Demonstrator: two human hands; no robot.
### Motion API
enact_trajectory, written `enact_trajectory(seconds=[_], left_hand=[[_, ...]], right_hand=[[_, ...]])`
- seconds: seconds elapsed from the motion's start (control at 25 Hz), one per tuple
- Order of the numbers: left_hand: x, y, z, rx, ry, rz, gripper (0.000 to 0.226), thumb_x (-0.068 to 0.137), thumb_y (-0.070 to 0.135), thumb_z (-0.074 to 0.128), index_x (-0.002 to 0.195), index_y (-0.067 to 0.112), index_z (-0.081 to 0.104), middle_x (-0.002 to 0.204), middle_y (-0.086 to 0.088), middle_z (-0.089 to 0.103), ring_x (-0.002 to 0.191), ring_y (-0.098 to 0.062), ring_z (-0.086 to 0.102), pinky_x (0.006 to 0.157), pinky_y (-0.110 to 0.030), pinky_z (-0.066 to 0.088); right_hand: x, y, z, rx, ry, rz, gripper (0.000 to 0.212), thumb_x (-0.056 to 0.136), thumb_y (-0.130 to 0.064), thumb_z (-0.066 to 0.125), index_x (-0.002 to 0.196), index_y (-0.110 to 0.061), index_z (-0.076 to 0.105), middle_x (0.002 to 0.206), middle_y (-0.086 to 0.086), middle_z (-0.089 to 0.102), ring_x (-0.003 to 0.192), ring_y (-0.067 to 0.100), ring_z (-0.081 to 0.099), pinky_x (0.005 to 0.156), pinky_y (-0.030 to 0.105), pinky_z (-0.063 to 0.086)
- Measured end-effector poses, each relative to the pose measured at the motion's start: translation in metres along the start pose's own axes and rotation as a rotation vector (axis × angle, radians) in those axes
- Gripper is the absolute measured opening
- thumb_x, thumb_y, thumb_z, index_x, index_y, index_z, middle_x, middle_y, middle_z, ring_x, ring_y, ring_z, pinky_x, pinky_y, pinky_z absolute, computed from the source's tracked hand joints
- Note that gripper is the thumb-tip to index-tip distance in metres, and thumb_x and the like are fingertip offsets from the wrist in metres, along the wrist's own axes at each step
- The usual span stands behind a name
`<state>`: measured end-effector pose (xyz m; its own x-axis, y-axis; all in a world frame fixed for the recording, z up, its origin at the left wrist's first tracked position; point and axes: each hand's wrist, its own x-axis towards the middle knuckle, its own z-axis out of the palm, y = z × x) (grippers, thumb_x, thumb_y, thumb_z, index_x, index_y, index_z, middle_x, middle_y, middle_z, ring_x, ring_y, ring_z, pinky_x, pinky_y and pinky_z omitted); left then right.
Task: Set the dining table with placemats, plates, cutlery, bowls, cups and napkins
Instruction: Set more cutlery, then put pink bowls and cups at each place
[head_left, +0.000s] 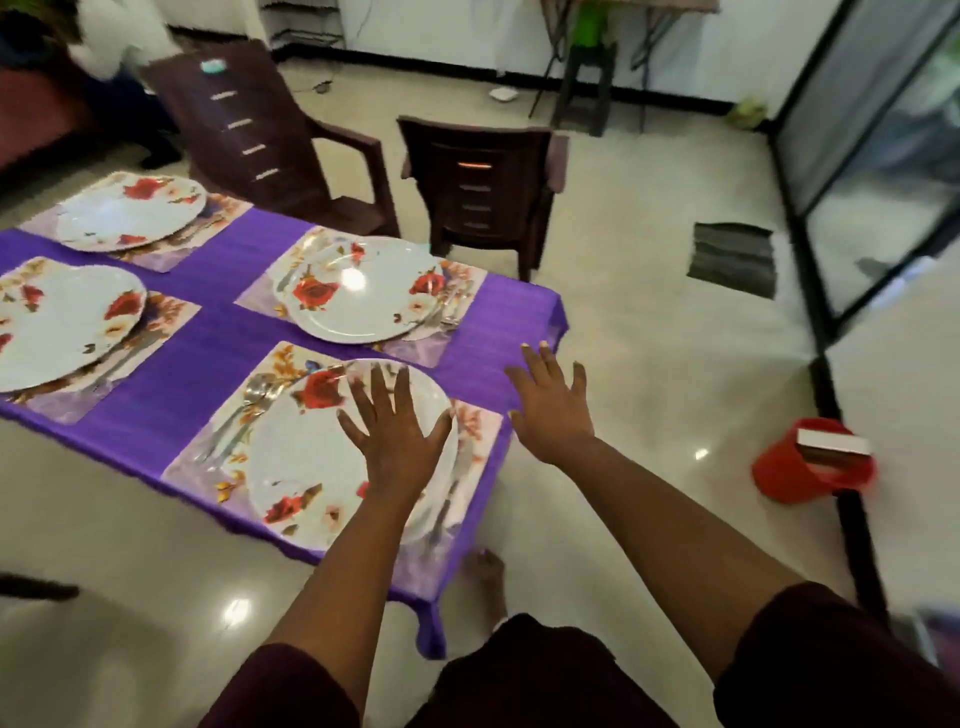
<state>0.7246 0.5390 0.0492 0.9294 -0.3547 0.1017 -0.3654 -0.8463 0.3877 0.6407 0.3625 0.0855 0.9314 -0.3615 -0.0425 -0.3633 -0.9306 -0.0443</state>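
A low table under a purple cloth (218, 338) carries several floral placemats, each with a white rose-patterned plate on it. The nearest plate (301, 457) lies on its placemat (197, 467) with cutlery (244, 410) at its left edge. Over the right part of this plate my left hand (397, 431) is spread flat and holds nothing. My right hand (553, 405) hovers open past the table's right edge, above the floor. The far right plate (358, 296) has forks (447, 312) beside it. Two more plates (62, 322) (130, 210) lie further left.
Two dark brown plastic chairs (483, 192) (260, 130) stand behind the table. A red bucket (810, 467) with a box in it sits on the tiled floor at right, near a black-framed glass door (857, 156). A grey mat (732, 260) lies on the floor. My foot (488, 577) is by the table corner.
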Motion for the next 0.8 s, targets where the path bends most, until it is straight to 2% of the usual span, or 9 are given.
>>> enact_trajectory(seconds=[0.2, 0.4, 0.68, 0.8], left_hand=[[-0.071, 0.095, 0.036, -0.058, -0.15, 0.287, 0.081, 0.083, 0.065, 0.044, 0.151, 0.022, 0.031, 0.162, -0.011, 0.012, 0.149, -0.037, 0.003, 0.112, -0.065, 0.006], [-0.128, 0.174, 0.065, -0.052, -0.326, 0.513, 0.073, 0.087, 0.06, 0.055, 0.147, 0.023, 0.037, 0.163, -0.007, 0.007, 0.149, -0.03, -0.008, 0.113, -0.061, -0.002], [-0.208, 0.269, 0.109, -0.084, -0.595, 0.808, 0.07, 0.09, 0.056, 0.053, 0.147, 0.021, 0.032, 0.163, -0.007, 0.005, 0.148, -0.024, -0.017, 0.114, -0.057, -0.01], [-0.255, 0.325, 0.13, -0.086, -0.71, 0.953, 0.07, 0.09, 0.057, 0.052, 0.146, 0.021, 0.031, 0.161, -0.008, 0.008, 0.149, -0.024, -0.012, 0.114, -0.056, -0.008]], right_hand=[[-0.121, 0.087, 0.0, 0.0, -0.005, 0.314, 0.058, 0.096, -0.033, 0.05, 0.148, -0.026, 0.026, 0.162, 0.003, 0.006, 0.15, 0.025, -0.005, 0.116, 0.056, 0.003], [-0.23, 0.147, 0.008, 0.021, -0.055, 0.631, 0.059, 0.095, -0.032, 0.051, 0.147, -0.027, 0.025, 0.162, 0.001, 0.005, 0.15, 0.025, -0.006, 0.115, 0.059, 0.003], [-0.376, 0.209, 0.028, 0.119, -0.067, 1.068, 0.056, 0.093, -0.026, 0.053, 0.145, -0.026, 0.03, 0.16, 0.003, 0.009, 0.149, 0.029, -0.006, 0.115, 0.062, 0.002], [-0.442, 0.229, 0.037, 0.192, -0.039, 1.259, 0.057, 0.093, -0.022, 0.054, 0.145, -0.023, 0.032, 0.16, 0.002, 0.013, 0.149, 0.03, -0.005, 0.114, 0.063, 0.0]])
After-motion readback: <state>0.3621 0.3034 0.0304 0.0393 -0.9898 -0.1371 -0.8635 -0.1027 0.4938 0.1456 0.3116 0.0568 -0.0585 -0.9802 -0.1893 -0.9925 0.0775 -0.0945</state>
